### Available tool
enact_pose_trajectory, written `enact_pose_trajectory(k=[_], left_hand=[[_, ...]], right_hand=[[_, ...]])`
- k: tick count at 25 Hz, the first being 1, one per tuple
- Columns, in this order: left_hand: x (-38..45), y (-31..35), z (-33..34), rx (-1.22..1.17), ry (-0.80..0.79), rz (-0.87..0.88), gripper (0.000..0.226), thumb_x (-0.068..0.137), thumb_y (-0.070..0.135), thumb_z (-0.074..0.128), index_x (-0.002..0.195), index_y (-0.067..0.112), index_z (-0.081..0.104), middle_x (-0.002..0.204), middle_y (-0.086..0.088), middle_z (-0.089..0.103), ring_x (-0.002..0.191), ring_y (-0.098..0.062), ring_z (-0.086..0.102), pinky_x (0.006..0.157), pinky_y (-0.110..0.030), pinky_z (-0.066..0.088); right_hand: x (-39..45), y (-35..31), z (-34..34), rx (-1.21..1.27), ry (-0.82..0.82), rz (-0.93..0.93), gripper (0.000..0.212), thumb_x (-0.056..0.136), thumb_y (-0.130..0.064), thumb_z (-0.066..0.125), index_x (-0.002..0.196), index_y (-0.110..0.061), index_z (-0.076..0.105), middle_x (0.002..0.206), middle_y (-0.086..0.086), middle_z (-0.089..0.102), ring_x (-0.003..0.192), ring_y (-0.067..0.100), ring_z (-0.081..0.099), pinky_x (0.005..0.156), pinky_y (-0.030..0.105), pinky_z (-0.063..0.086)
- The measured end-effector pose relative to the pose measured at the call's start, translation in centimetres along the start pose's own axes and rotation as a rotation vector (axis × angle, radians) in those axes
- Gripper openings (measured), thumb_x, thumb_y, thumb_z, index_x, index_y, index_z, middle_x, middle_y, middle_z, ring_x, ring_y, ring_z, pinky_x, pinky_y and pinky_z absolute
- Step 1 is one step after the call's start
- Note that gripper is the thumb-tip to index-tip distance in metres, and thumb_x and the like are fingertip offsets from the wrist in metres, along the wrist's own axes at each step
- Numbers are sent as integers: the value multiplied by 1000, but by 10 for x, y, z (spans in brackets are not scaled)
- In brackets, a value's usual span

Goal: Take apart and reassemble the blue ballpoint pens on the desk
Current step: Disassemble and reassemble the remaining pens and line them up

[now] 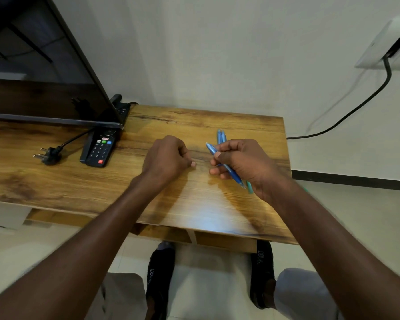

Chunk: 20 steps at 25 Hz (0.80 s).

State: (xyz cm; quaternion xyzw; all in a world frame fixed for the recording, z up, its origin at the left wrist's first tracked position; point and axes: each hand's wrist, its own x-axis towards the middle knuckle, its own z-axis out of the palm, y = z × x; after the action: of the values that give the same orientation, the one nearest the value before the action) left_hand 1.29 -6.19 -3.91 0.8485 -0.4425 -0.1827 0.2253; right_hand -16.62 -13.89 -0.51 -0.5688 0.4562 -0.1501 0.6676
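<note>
Blue pens (221,137), perhaps four.

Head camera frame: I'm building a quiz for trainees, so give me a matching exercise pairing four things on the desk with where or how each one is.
Things:
1. blue pen
2. spare pens
3. remote control
4. loose plug

States:
A. lies unplugged on the desk's left part
B. lie on the desk beyond the right hand
C. gripped in the right hand, tip towards the person
D. lies by the screen's lower corner

Pairs: 1-C, 2-B, 3-D, 4-A

The left hand is curled, holding nothing visible.
</note>
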Motion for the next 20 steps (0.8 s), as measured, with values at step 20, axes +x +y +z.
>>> enact_pose_trajectory(k=[20], left_hand=[[3,14,0,-174,136,99,30,100,47,65,96,19,74,84,4,72,80,-10,65,70,-31,52]], right_hand=[[11,1,-6,67,191,-13,14,97,-10,72,111,-8,74,103,11,81,97,27,77,78,37,58]])
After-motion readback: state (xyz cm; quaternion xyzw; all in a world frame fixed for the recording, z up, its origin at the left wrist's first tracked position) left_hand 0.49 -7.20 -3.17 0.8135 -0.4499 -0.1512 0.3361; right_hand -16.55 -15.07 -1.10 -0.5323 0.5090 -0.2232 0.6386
